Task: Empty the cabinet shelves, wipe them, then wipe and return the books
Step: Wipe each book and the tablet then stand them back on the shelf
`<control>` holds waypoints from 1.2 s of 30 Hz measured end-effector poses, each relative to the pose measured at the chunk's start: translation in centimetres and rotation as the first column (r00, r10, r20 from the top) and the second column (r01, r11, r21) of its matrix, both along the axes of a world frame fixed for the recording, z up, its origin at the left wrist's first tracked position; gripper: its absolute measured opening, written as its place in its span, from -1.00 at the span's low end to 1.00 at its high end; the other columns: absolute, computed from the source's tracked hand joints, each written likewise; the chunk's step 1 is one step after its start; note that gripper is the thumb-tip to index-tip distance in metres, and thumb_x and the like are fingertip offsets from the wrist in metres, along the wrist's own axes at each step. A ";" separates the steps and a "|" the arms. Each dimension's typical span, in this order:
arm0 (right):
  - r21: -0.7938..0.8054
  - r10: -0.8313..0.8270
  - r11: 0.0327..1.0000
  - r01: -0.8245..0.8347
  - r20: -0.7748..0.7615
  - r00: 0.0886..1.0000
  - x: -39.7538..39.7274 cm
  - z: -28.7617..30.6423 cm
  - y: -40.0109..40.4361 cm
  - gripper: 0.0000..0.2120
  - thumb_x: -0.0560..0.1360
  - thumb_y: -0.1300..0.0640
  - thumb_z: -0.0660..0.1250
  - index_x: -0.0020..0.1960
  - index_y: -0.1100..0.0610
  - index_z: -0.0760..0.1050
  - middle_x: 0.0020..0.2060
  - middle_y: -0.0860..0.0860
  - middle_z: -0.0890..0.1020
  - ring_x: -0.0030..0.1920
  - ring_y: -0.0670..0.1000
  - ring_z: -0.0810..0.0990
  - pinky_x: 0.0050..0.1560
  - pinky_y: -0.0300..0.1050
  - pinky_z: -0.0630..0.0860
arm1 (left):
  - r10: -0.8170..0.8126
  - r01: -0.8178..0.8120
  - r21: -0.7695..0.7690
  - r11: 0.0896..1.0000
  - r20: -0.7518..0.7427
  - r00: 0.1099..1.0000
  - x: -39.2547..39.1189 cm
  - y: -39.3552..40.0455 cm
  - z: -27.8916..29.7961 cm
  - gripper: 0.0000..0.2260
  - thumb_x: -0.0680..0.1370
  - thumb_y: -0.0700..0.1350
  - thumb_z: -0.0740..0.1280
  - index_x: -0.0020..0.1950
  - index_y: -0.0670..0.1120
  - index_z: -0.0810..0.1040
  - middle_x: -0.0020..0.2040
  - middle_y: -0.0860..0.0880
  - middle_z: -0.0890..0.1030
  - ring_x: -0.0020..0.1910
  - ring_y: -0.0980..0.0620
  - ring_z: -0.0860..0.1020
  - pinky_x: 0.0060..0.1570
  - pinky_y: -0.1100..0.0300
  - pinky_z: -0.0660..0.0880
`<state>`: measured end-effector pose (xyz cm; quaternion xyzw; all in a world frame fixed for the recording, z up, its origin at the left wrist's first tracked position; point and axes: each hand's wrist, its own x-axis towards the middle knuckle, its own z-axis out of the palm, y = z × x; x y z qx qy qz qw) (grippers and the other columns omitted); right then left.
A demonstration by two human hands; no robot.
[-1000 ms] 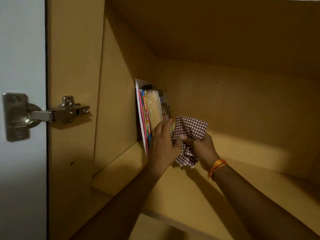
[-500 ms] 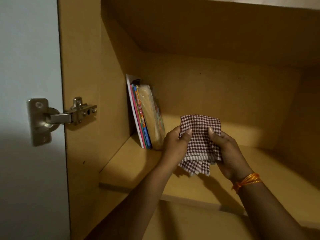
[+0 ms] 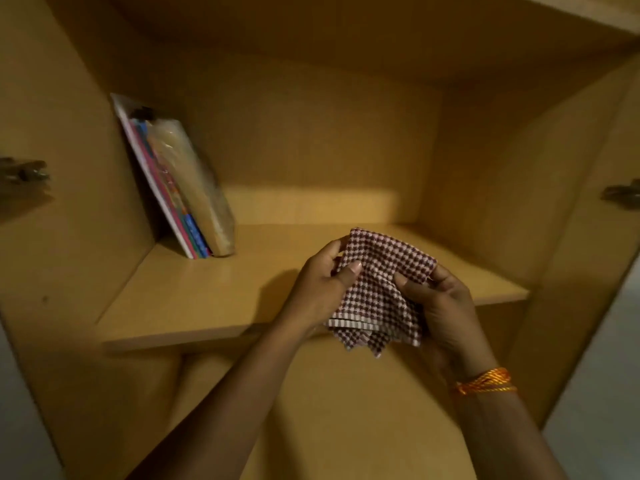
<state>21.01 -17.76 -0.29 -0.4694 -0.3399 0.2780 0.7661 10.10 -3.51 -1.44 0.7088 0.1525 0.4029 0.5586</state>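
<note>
Presently, contents of one open wooden cabinet (image 3: 485, 140), seen from the head view.

Cloth: one. A checked cloth (image 3: 382, 285), dark red and white, folded into several layers, held in the air just in front of the upper shelf's front edge. The left hand (image 3: 320, 289) pinches its left side, thumb on top and fingers curled behind. The right hand (image 3: 441, 306) pinches its right side, thumb on the face and fingers wrapped under. Both hands are closed on the cloth, neither one spread. The loose lower corners of the cloth hang below the hands.

Books: one small group (image 3: 180, 188), standing at the far left of the upper shelf and leaning left against the cabinet's side wall. The nearest item looks wrapped in clear plastic; behind it are thin coloured spines, pink and blue among them. The exact count cannot be told, as the picture is blurred there.

Shelves: two in view. The upper shelf (image 3: 221, 296) carries the books; the hands and cloth cover part of its front edge. The lower shelf (image 3: 329, 410) is partly hidden by both forearms.

Hinges: two, blurred, one on the left edge (image 3: 24, 171) and one on the right edge (image 3: 623, 194).

Wristband: one, orange thread (image 3: 485, 381), on the right wrist.
</note>
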 end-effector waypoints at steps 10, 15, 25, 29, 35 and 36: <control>0.019 -0.228 0.973 0.229 -0.032 0.973 0.6 -3.0 -10.2 -0.72 0.54 0.28 0.37 0.25 0.25 0.56 0.13 0.18 0.69 0.16 0.19 0.67 0.11 0.11 0.62 | -0.117 0.119 -0.044 0.992 0.038 0.992 2.7 -10.4 -1.7 -0.87 0.66 -0.12 0.31 0.08 0.07 0.62 0.03 0.05 0.72 0.04 0.06 0.69 0.10 -0.09 0.63; -0.102 -0.321 0.943 0.318 -0.020 0.947 -0.4 -6.4 -17.6 -0.72 0.56 0.14 0.36 0.24 0.20 0.59 0.13 0.16 0.69 0.16 0.21 0.67 0.19 0.22 0.57 | -0.234 0.238 -0.130 0.963 0.044 0.971 4.0 -17.5 -3.0 -0.84 0.65 -0.16 0.31 0.09 0.08 0.62 0.01 0.06 0.73 0.01 0.10 0.70 -0.03 0.13 0.63; -0.167 -0.656 0.741 0.650 0.021 0.754 -4.1 -10.0 -37.2 -0.74 0.59 0.25 0.30 0.27 0.22 0.55 0.11 0.15 0.70 0.12 0.18 0.69 0.12 0.15 0.62 | -0.705 0.679 -0.194 0.708 -0.149 0.693 5.1 -33.9 -9.7 -0.60 0.49 -0.12 0.53 0.28 0.12 0.53 0.16 0.06 0.70 0.15 0.07 0.66 0.14 0.02 0.62; -0.198 -0.748 0.658 0.727 -0.060 0.661 -6.3 -10.6 -43.8 -0.77 0.62 0.20 0.27 0.22 0.22 0.58 0.07 0.17 0.71 0.09 0.20 0.70 0.09 0.14 0.63 | -0.782 0.743 -0.246 0.622 -0.135 0.609 4.8 -39.8 -11.1 -0.34 0.36 -0.02 0.61 0.39 0.29 0.44 0.20 -0.08 0.68 0.17 -0.08 0.67 0.13 -0.10 0.62; -0.210 -0.831 0.556 0.804 -0.140 0.538 -10.6 -12.2 -53.3 -0.75 0.62 0.18 0.26 0.26 0.15 0.57 0.11 0.12 0.71 0.13 0.16 0.68 0.14 0.14 0.60 | -0.839 0.795 -0.268 0.544 -0.186 0.512 3.4 -48.3 -12.8 -0.38 0.53 -0.28 0.45 0.49 0.16 0.36 0.01 -0.12 0.73 0.04 -0.10 0.71 0.08 -0.06 0.64; -0.202 -0.848 0.530 0.824 -0.135 0.512 -11.2 -12.7 -54.5 -0.75 0.62 0.19 0.26 0.27 0.14 0.56 0.12 0.11 0.70 0.14 0.15 0.68 0.17 0.15 0.59 | -0.844 0.799 -0.272 0.536 -0.196 0.499 3.0 -49.5 -13.1 -0.41 0.55 -0.29 0.43 0.48 0.14 0.38 0.00 -0.10 0.73 0.05 -0.08 0.70 0.10 -0.05 0.63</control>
